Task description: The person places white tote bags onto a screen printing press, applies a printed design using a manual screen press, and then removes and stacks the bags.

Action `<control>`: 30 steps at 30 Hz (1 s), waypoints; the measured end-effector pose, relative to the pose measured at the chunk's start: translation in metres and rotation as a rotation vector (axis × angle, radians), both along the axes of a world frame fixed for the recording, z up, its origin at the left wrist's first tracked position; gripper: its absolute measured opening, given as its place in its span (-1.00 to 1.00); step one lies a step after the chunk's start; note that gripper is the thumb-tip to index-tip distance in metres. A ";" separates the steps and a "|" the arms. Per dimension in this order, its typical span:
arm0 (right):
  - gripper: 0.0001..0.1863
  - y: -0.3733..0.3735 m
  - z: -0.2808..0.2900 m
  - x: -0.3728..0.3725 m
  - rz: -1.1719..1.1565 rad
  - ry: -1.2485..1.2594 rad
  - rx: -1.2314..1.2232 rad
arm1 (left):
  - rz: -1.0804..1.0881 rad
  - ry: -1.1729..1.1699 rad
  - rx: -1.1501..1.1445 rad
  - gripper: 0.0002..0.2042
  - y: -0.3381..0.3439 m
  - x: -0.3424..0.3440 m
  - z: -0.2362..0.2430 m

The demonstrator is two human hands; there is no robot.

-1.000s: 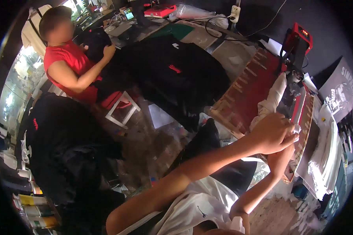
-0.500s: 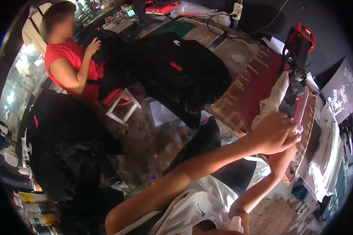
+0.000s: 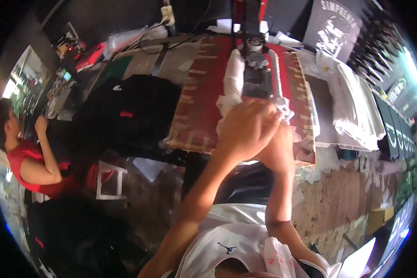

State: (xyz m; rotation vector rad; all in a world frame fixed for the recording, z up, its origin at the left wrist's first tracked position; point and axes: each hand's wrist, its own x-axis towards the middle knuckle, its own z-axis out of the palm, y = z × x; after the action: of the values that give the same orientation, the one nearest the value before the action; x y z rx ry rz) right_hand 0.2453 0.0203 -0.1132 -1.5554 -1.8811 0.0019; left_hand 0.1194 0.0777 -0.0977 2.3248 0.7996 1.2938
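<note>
In front of me is a press with a broad red top plate (image 3: 206, 92), its border marked with strips of tan tape. A U-shaped handle (image 3: 234, 76) wrapped in white cloth runs along the press toward me. My left hand (image 3: 250, 127) is closed over the near end of this handle, where the cloth is bunched. My right hand (image 3: 279, 146) is closed there too, pressed against the left one and partly covered by it. The handle's near bar is hidden under both hands. A metal fitting with a round knob (image 3: 257, 59) sits between the handle's arms.
Black garments (image 3: 134, 102) are spread on the table to the left. Further left sits a person in a red shirt (image 3: 32, 164), beside a white-framed stool (image 3: 120, 183). Stacked white cloths (image 3: 352, 102) lie to the right. A cable (image 3: 190, 39) loops behind from a white socket (image 3: 167, 16).
My view has swung to the right, so the press now sits in front of me and the seated person is at the far left. Both hands stay together on the wrapped handle.
</note>
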 end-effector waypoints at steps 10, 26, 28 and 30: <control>-0.58 -0.005 0.000 0.002 0.023 -0.008 -0.026 | 0.024 0.014 0.045 -0.74 -0.004 -0.001 -0.003; -0.55 0.000 -0.007 0.006 0.067 0.077 0.043 | 0.031 0.019 -0.031 -0.71 -0.008 -0.003 0.002; -0.58 -0.001 -0.008 0.006 0.054 0.054 0.049 | 0.014 -0.010 -0.040 -0.69 -0.008 -0.002 0.000; -0.60 -0.002 -0.004 0.005 0.058 0.089 0.021 | 0.020 -0.032 -0.001 -0.68 -0.008 -0.003 0.000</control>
State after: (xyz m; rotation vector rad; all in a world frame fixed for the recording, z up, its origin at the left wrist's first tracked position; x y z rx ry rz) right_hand 0.2499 0.0180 -0.1172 -1.4626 -1.8495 0.0764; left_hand 0.1167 0.0698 -0.0976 2.2952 0.8149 1.3347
